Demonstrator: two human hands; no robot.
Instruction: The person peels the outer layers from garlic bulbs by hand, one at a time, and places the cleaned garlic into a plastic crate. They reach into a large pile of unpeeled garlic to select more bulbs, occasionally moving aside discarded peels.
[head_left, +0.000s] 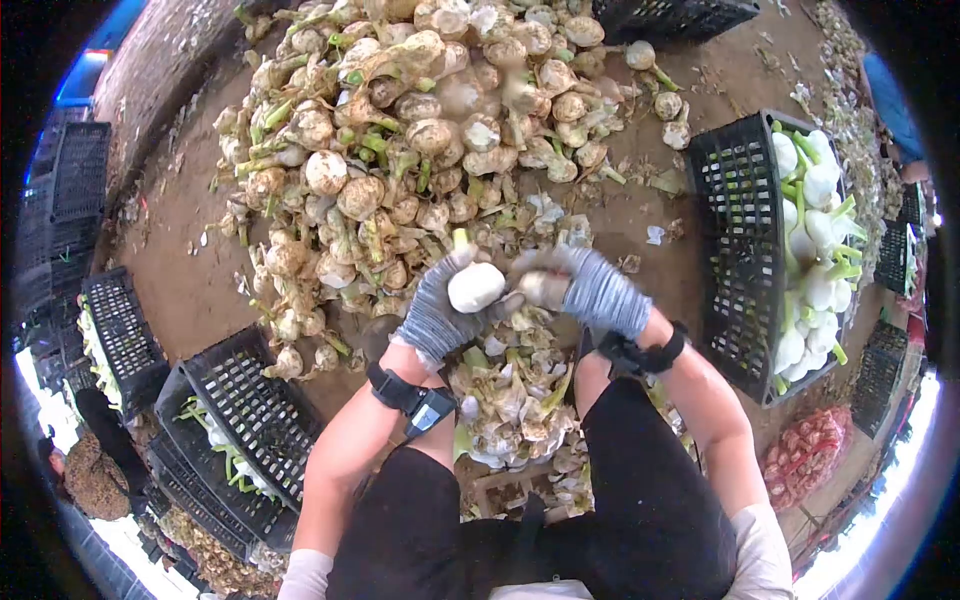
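Both hands wear grey knit gloves and meet in front of the person's knees. Left hand (437,312) is curled around a white fennel bulb (476,287), whose short green stalk stub pokes up past the glove. Right hand (590,290) is closed just beside it, gripping something pale at the bulb's right edge (too blurred to tell what). Each wrist carries a black strap.

Directly below the hands, between the person's black-trousered legs, lies a heap of trimmings (510,405), pale outer leaves and green scraps. Beyond the hands, a large pile of untrimmed fennel (400,130), soil-stained and brownish, spreads across the dirt floor (180,270) to the top of the view.

To the right, well apart from the hands, a black plastic crate (740,250) stands tilted and holds clean white bulbs with green stalks along its far side. To the lower left, near the left knee, stacked black crates (250,410) hold a few green and white pieces. More dark crates (75,170) stand at the far left edge.
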